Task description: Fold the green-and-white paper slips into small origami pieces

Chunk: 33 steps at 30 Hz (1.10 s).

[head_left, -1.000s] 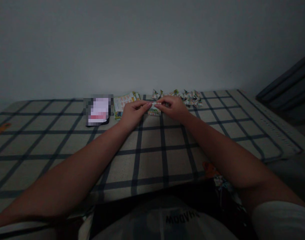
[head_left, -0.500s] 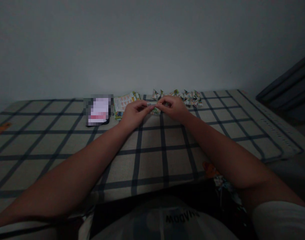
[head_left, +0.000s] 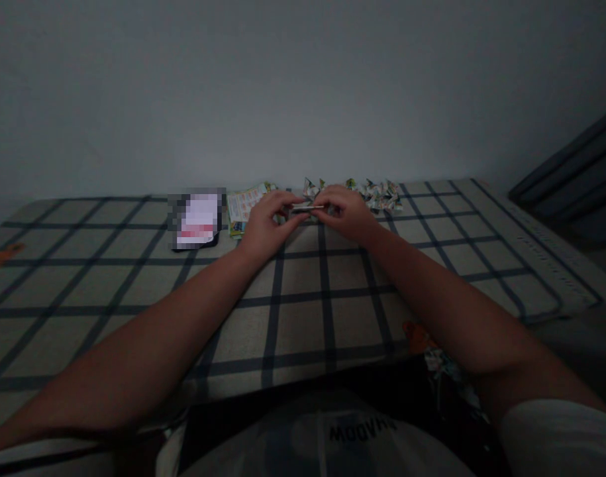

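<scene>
Both my hands meet over the far part of a checked cloth [head_left: 303, 311]. My left hand [head_left: 265, 222] and my right hand [head_left: 346, 212] pinch the two ends of a small folded printed paper strip [head_left: 307, 208], held edge-on just above the cloth. Their fingers are closed on it. Behind my right hand lies a row of several small folded paper pieces [head_left: 377, 192]. A stack of printed paper sheets [head_left: 243, 205] lies just behind my left hand.
A phone with a lit screen [head_left: 197, 218] lies left of the paper stack. A plain wall rises right behind the cloth's far edge. A dark slanted object [head_left: 571, 179] stands at the right. More printed paper [head_left: 446, 368] lies by my right elbow.
The paper strip was flat on the cloth under my fingertips. It is folded narrower and lifted a little, now seen edge-on. Both hands shifted slightly away from me.
</scene>
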Motion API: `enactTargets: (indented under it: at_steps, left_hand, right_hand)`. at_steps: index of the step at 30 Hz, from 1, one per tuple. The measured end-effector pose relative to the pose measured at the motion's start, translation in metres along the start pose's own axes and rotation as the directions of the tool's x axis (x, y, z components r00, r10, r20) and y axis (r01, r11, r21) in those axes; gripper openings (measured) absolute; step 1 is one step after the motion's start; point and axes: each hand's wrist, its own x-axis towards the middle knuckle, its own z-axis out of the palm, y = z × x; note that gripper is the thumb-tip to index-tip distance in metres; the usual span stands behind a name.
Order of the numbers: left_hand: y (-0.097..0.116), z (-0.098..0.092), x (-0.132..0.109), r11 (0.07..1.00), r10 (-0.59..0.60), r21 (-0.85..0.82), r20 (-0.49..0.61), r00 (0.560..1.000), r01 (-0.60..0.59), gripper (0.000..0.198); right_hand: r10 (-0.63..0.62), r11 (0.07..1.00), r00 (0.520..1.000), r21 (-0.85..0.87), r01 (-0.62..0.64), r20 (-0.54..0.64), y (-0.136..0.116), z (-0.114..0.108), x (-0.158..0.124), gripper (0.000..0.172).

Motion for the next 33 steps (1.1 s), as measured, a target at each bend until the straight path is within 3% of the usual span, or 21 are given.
enactTargets:
  at_steps: [7, 12, 17, 20, 23, 27, 33]
  left_hand:
    - [-0.003, -0.002, -0.001, 0.996, 0.085, 0.044, -0.035, 0.996, -0.084, 0.013]
    - [0.007, -0.007, 0.0, 0.997, -0.042, 0.073, 0.03, 0.999, 0.04, 0.015]
    - [0.006, -0.005, -0.002, 0.969, -0.172, -0.168, 0.059, 0.983, 0.18, 0.038]
    - [0.0, 0.002, -0.002, 0.903, -0.337, -0.253, 0.081, 0.938, 0.346, 0.033]
    - [-0.004, 0.007, -0.002, 0.827, -0.429, -0.327, 0.158, 0.889, 0.457, 0.03]
    - [-0.001, 0.007, -0.001, 0.805, -0.465, -0.323, 0.176, 0.868, 0.497, 0.024]
    - [0.003, 0.004, -0.002, 0.871, -0.446, -0.181, 0.096, 0.89, 0.456, 0.022]
  right_hand:
    - [-0.077, 0.997, 0.997, -0.012, 0.077, 0.005, -0.001, -0.002, 0.001, 0.013]
    - [-0.114, 0.993, 0.993, -0.036, 0.115, 0.033, 0.0, -0.005, 0.001, 0.014]
    - [-0.056, 0.991, 0.997, -0.117, 0.062, 0.055, -0.004, -0.007, 0.0, 0.013]
    - [-0.089, 0.984, 0.994, -0.149, 0.098, 0.066, -0.008, -0.007, 0.0, 0.012]
    - [-0.155, 0.976, 0.982, -0.136, 0.169, 0.105, -0.009, -0.007, 0.0, 0.011]
    - [-0.154, 0.977, 0.976, -0.122, 0.173, 0.151, -0.007, -0.007, 0.0, 0.01]
    - [-0.153, 0.978, 0.972, -0.111, 0.175, 0.179, -0.009, -0.007, 0.001, 0.012]
